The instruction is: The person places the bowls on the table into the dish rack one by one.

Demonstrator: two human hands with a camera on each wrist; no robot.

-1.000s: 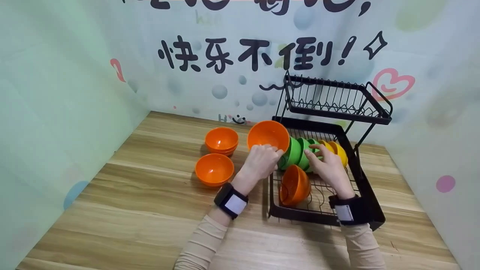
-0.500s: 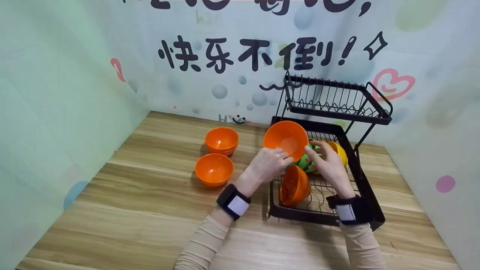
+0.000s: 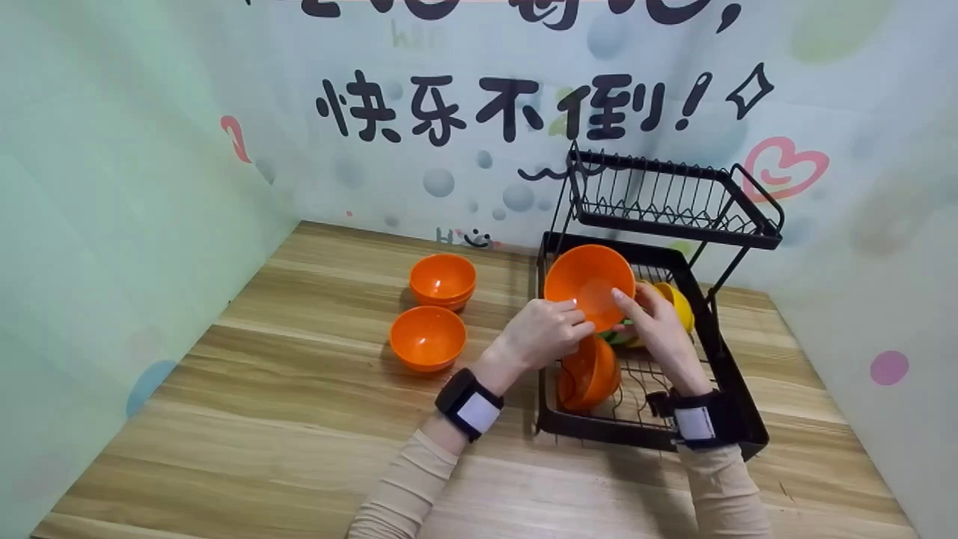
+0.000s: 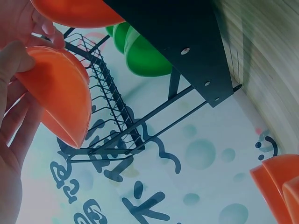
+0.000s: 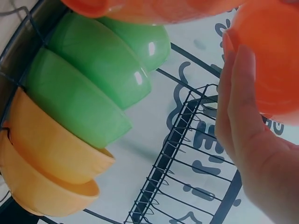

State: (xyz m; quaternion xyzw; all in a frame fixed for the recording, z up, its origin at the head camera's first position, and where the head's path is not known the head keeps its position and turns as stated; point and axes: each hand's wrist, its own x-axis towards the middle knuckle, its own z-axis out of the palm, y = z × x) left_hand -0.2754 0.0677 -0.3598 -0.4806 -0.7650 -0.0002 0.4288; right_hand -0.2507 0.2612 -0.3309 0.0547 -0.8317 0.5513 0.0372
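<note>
My left hand (image 3: 545, 335) grips the near left rim of an orange bowl (image 3: 590, 278), tilted with its inside facing the head camera, above the black dish rack (image 3: 610, 427). At its right rim my right hand (image 3: 664, 340) pinches it, thumb at the inside edge and fingers on the outer wall. In the lower tier just below stands another orange bowl (image 3: 587, 378), tipped on its side. Green bowls (image 5: 77, 98) and yellow bowls (image 5: 51, 135) lean in a row behind; the held bowl hides most of the green ones in the head view.
Left of the rack, a stack of orange bowls (image 3: 442, 278) and a separate orange bowl (image 3: 428, 338) stand on the wooden table (image 3: 277, 389). The rack's upper tier (image 3: 673, 198) overhangs the back. A printed cloth wall (image 3: 449, 180) rises behind.
My left hand has carried the orange bowl rightward over the rack, in front of the green bowls. My right hand, earlier apart from it, now holds its right rim.
</note>
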